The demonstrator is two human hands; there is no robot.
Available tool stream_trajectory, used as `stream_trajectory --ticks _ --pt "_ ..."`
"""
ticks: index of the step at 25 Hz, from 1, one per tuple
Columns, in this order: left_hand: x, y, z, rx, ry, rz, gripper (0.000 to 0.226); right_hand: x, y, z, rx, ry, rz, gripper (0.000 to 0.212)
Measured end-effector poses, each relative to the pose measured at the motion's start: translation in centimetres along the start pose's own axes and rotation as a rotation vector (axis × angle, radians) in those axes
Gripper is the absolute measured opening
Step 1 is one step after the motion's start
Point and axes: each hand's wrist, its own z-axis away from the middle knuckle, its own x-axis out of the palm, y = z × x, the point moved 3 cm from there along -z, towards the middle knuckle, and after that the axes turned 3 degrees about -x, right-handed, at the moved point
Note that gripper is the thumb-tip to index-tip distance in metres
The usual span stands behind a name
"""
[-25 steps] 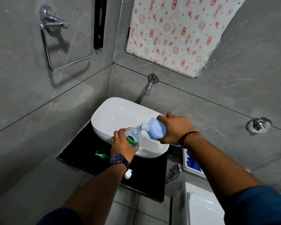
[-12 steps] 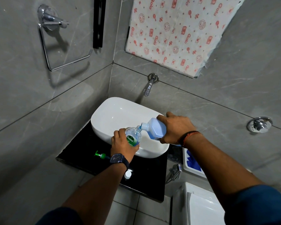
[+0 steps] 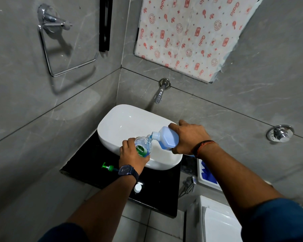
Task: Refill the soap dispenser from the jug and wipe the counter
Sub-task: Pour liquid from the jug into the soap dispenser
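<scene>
My left hand (image 3: 132, 156) grips a clear soap dispenser bottle (image 3: 143, 144) with a green label, held over the front rim of the white basin (image 3: 122, 123). My right hand (image 3: 189, 137) holds a pale blue jug (image 3: 168, 137) tipped sideways, its spout touching the dispenser's open neck. Blue liquid shows inside both. The green pump head (image 3: 107, 167) lies on the black counter (image 3: 87, 165) left of my wrist. A white cap (image 3: 137, 187) rests on the counter near its front edge.
A chrome tap (image 3: 160, 92) juts from the grey tiled wall above the basin. A towel ring (image 3: 59, 49) hangs on the left wall. A white toilet tank (image 3: 217, 220) and a blue-white box (image 3: 206, 173) sit at the right, with a wall valve (image 3: 280, 133) beyond.
</scene>
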Motion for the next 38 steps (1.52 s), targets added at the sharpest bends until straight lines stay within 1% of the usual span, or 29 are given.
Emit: stream_trajectory --ticks 38 --pt "-0.74 0.11 0.18 0.004 0.0 -0.005 0.077 -0.87 -0.54 0.26 0.0 0.014 -0.001 0.066"
